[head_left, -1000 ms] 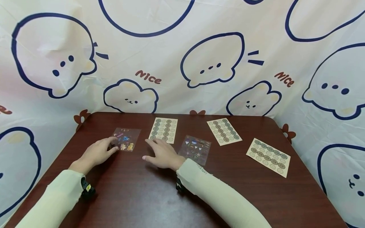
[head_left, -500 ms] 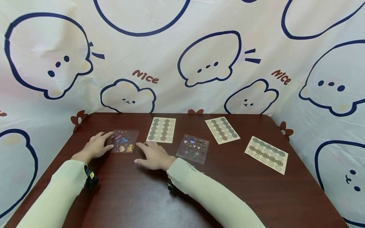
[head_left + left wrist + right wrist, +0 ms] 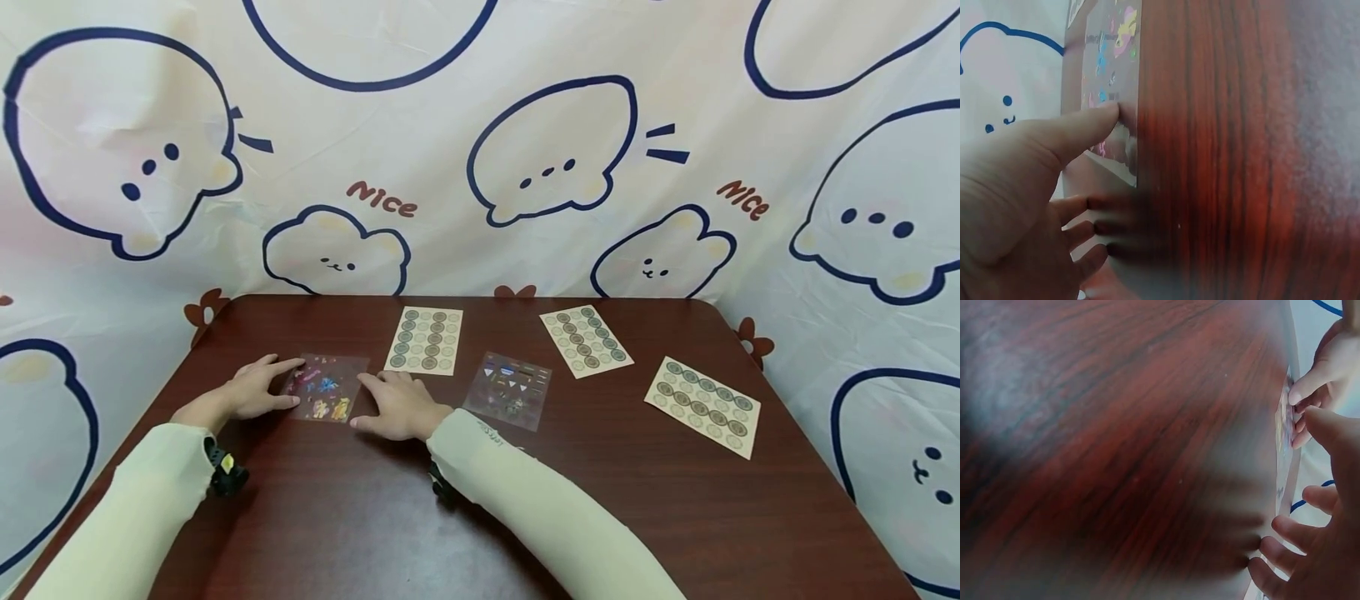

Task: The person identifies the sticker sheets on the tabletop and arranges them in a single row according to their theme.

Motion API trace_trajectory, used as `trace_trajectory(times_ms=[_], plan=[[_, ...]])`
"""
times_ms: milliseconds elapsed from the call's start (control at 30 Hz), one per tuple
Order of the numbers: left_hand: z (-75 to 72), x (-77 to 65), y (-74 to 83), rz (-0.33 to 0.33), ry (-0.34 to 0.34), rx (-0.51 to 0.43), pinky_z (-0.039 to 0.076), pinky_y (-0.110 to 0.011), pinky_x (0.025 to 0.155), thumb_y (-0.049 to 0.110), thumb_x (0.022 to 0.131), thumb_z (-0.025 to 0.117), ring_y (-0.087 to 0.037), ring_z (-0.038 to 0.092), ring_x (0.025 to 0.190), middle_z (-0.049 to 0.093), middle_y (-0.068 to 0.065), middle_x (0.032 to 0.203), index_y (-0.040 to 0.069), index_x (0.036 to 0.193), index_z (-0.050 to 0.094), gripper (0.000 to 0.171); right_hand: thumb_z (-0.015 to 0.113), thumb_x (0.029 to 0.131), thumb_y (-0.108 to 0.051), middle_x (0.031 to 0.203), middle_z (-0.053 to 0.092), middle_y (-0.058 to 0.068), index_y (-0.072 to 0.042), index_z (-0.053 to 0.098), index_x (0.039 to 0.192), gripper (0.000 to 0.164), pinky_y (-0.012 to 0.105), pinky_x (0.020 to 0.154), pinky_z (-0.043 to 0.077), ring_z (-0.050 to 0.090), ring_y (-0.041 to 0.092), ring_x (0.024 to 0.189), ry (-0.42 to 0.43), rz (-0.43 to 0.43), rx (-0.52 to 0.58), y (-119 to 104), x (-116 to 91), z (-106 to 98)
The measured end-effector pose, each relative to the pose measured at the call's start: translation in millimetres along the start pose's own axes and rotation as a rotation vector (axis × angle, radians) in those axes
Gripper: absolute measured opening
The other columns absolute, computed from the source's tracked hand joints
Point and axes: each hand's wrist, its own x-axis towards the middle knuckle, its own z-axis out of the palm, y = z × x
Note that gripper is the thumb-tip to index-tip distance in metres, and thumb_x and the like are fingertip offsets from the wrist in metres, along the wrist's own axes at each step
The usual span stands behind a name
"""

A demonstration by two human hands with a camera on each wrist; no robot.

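A clear sticker sheet with small colourful cartoon figures lies flat on the dark table, between both hands. My left hand rests at its left edge with thumb and index finger extended; in the left wrist view the thumb presses onto the sheet's corner. On the other side, my right hand is spread low over the table, fingertips right at the sheet's right edge. The right wrist view shows the fingers apart from one another, with nothing gripped.
Behind the right hand lies a cream sheet of round stickers. A second clear sheet with dark and white shapes is right of it. Two more cream sheets lie further right. A printed cloth hangs behind the table.
The colourful sticker sheet has slid a little nearer to me along with the left hand's fingers. My right hand has moved left, off the cream sheet, to the clear sheet's right edge.
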Motion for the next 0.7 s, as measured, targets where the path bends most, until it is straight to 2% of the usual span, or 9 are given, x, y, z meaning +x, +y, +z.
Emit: trace_trajectory(times_ms=[267, 500, 700], plan=[[0.4, -6.2, 4.2, 0.065, -0.004, -0.005, 0.025, -0.082, 0.101, 0.028, 0.087, 0.076, -0.07, 0.024, 0.131, 0.023, -0.048, 0.149, -0.002, 0.147, 0.041, 0.075, 0.055, 0.092, -0.069, 0.162, 0.033, -0.007, -0.038, 0.025, 0.16, 0.08, 0.038, 0.114, 0.032, 0.03, 0.018, 0.147, -0.096, 0.123, -0.002, -8, 4, -3], [2.2, -9.2, 2.8, 0.098, 0.016, -0.002, 0.03, -0.081, 0.1, 0.031, 0.084, 0.081, -0.066, 0.031, 0.13, 0.03, -0.045, 0.147, 0.0, 0.143, 0.048, 0.075, 0.057, 0.09, -0.069, 0.159, 0.035, -0.007, -0.038, 0.034, 0.157, 0.078, 0.034, 0.106, 0.033, 0.034, 0.016, 0.14, -0.074, 0.154, -0.008, -14, 2, -3], [0.3, -10.5, 1.5, 0.09, -0.018, -0.031, 0.027, -0.082, 0.1, 0.033, 0.081, 0.084, -0.069, 0.024, 0.132, 0.023, -0.047, 0.15, 0.0, 0.145, 0.046, 0.081, 0.06, 0.087, -0.071, 0.155, 0.036, -0.01, -0.042, 0.038, 0.153, 0.076, 0.033, 0.103, 0.032, 0.033, 0.015, 0.137, -0.047, 0.197, -0.011, -11, 13, 11]])
